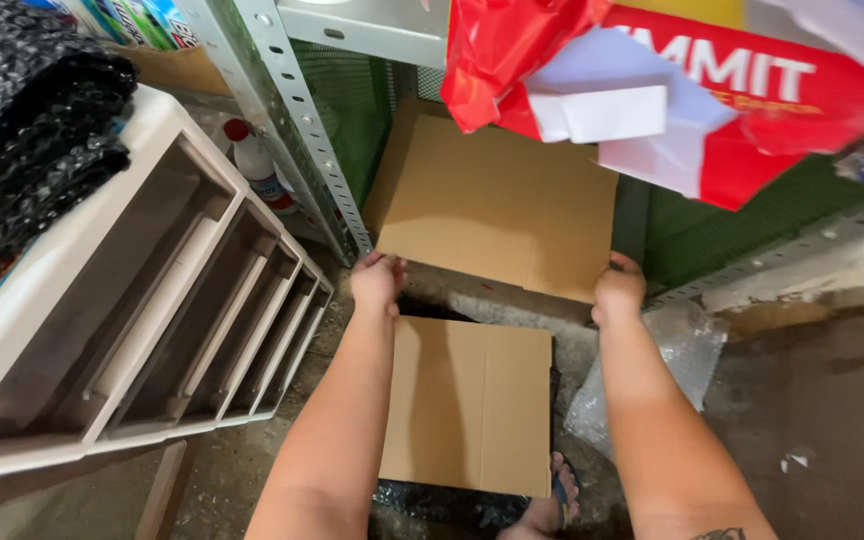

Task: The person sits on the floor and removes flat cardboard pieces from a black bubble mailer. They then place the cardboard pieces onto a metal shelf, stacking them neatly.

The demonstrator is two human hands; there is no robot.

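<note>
Brown corrugated cardboard fills the middle of the view: a large flat sheet (497, 205), plain and unprinted, with a faint vertical crease right of its centre. It leans under a grey metal shelf rack (297, 110), its top edge tucked below the shelf and its lower edge near the concrete floor (822, 390).

Both of the person's hands grip that lower edge. The left hand (377, 280) is closed over the sheet's bottom left corner, fingers curled behind it. The right hand (619, 290) is closed over the bottom right corner in the same way. The fingertips are hidden behind the cardboard.

Just below the sheet, between the forearms, a second, smaller piece of cardboard (469, 405) lies flat on something black and glossy that is mostly covered. A sandalled foot (552, 505) shows at its lower right corner, cut off by the bottom edge of the view.

Left of the sheet stands a beige plastic drawer frame (142, 330) tipped on its side; its slots hold no drawers. Dark netted fabric (27, 130) is heaped on top of it. Behind the frame, a white bottle with a red cap (257, 165) stands partly hidden by the rack's post.

Above and right of the sheet, a red and white plastic bag (712, 90) hangs from the shelf, cut off at the top. Below and right of it lies crumpled clear plastic wrap (652, 370).
</note>
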